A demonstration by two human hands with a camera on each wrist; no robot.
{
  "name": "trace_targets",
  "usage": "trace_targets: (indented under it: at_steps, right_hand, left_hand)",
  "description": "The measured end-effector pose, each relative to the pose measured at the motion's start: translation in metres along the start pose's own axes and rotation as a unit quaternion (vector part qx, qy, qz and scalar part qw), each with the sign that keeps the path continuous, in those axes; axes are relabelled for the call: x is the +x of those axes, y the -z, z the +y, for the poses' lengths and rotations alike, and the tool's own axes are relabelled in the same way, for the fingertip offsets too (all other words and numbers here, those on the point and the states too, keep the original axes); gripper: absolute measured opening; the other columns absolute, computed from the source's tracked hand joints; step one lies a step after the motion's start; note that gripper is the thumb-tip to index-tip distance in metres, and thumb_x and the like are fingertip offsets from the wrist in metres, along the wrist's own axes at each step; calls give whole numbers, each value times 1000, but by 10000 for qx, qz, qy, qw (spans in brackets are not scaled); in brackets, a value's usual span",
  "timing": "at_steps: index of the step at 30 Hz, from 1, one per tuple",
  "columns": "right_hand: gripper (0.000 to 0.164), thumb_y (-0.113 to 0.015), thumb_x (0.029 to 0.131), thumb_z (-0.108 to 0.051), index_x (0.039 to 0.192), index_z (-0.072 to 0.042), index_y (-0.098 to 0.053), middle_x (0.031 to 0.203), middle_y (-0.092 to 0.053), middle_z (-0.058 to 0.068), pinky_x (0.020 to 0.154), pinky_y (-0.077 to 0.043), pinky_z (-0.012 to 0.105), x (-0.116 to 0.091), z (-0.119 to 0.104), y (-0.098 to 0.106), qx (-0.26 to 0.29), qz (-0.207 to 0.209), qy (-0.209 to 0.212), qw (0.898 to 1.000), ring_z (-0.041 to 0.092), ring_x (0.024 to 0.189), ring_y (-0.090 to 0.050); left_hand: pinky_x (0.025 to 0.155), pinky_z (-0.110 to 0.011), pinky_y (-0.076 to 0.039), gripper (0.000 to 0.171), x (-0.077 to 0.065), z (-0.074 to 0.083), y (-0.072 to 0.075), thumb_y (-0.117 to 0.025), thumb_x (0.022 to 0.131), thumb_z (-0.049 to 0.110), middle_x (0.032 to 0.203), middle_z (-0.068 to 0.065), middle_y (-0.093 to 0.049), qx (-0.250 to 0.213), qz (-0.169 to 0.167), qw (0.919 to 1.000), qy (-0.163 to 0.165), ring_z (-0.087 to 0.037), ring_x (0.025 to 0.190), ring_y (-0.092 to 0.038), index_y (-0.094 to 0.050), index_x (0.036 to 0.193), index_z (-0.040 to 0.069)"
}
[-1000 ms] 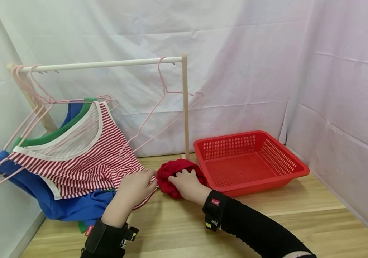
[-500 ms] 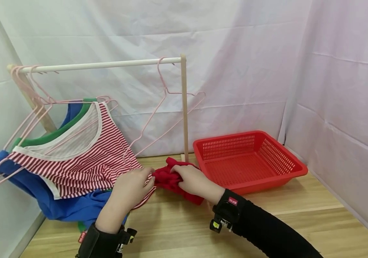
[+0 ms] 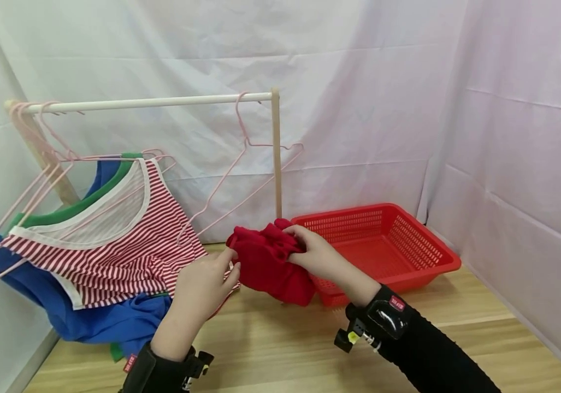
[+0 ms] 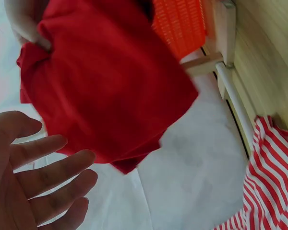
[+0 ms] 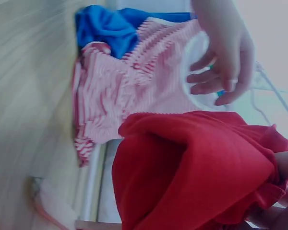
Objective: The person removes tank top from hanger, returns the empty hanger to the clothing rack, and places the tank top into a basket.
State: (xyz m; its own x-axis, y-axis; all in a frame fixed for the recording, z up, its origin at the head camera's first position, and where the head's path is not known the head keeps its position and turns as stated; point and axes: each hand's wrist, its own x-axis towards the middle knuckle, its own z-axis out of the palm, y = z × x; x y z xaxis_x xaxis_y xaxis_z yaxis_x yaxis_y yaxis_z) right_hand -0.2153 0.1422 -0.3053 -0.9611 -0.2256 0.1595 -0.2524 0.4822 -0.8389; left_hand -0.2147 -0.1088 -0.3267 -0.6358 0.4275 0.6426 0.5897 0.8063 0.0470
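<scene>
A bunched red garment [image 3: 272, 265] is lifted above the table in front of the rack's right post, its exact kind hidden by the folds. My right hand [image 3: 317, 251] pinches its upper right part between thumb and fingers. Close to the garment's left edge is my left hand [image 3: 206, 284]. In the left wrist view, the fingers [image 4: 53, 177] of that hand are spread and relaxed, with nothing between them. The right wrist view has the red cloth [image 5: 197, 167] hanging in loose folds, with an opening facing the camera.
On the rack's white rail [image 3: 162, 102], a bare pink hanger [image 3: 246, 143] hangs at right. Further left hang a red-and-white striped top [image 3: 128, 262], plus green and blue [image 3: 93, 322] clothes. The red plastic basket [image 3: 378, 262] stands on the wooden table [image 3: 280, 349] at right.
My right hand has raised the red garment off the table, and the bunched cloth has spread out and hangs lower at right. My left hand has stayed nearly in place.
</scene>
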Motion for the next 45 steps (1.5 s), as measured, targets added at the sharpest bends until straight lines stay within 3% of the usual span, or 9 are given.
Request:
trace_targets:
  at_steps: [4,8,14,20,26,31,38,45]
  right_hand:
    - [41,-63,90,-2,129,-11,-54,114,-61,10,77,-52,38,-5,-5,17,484,187,19,9987,25,100,-57]
    - [43,-63,91,-4,132,-10,-53,116,-59,15,75,-53,38,-13,-12,37,655,557,70,9963,29,101,-57]
    - [41,-60,92,-4,132,-7,-52,117,-59,17,79,-50,38,-25,-11,68,566,1052,137,9927,29,100,-56]
    - [40,-63,92,-5,130,-4,-51,118,-59,18,79,-50,33,-31,-1,81,450,1502,28,9876,26,100,-55]
    - [39,-64,92,-7,128,-2,-51,116,-60,18,78,-49,27,-34,16,79,477,2115,-332,9757,24,100,-54]
    - [43,-67,91,-8,130,-2,-51,112,-59,18,83,-48,30,-31,34,61,607,2373,-609,9676,25,103,-54]
    - [44,-67,92,-12,132,-7,-50,115,-57,16,88,-49,40,-25,59,39,737,2156,-1130,9671,28,107,-55]
    - [46,-66,94,-18,133,-6,-48,121,-57,17,91,-47,46,-27,76,37,470,1951,-1431,9691,30,111,-55]
  left_hand:
    - [42,-25,-33,11,7,6,-1,-68,89,21,64,4,-56,-89,87,9999,-55,-13,49,-47,-65,94,11]
    - [41,-24,-33,13,16,13,-4,-69,89,22,66,3,-59,-101,230,9994,-218,-14,50,-50,-66,96,12]
    - [41,-27,-36,13,25,22,-8,-69,88,21,71,2,-65,-121,459,9975,-526,-16,51,-54,-68,96,12]
    - [39,-26,-33,12,25,24,-12,-70,87,21,70,1,-65,-98,499,9972,-553,-16,49,-53,-68,94,13]
    - [39,-26,-30,11,24,28,-21,-69,88,23,65,2,-61,-225,389,9968,-667,-14,47,-49,-67,93,13]
    - [41,-27,-35,12,19,30,-25,-70,87,24,71,4,-65,-268,138,9980,-561,-16,54,-58,-68,94,15]
    - [40,-27,-34,13,10,29,-30,-74,82,23,71,5,-64,-340,205,9977,-559,-14,52,-57,-67,90,15]
    - [41,-27,-36,12,13,33,-39,-73,82,22,75,4,-67,-433,301,9964,-671,-15,54,-59,-69,92,16]
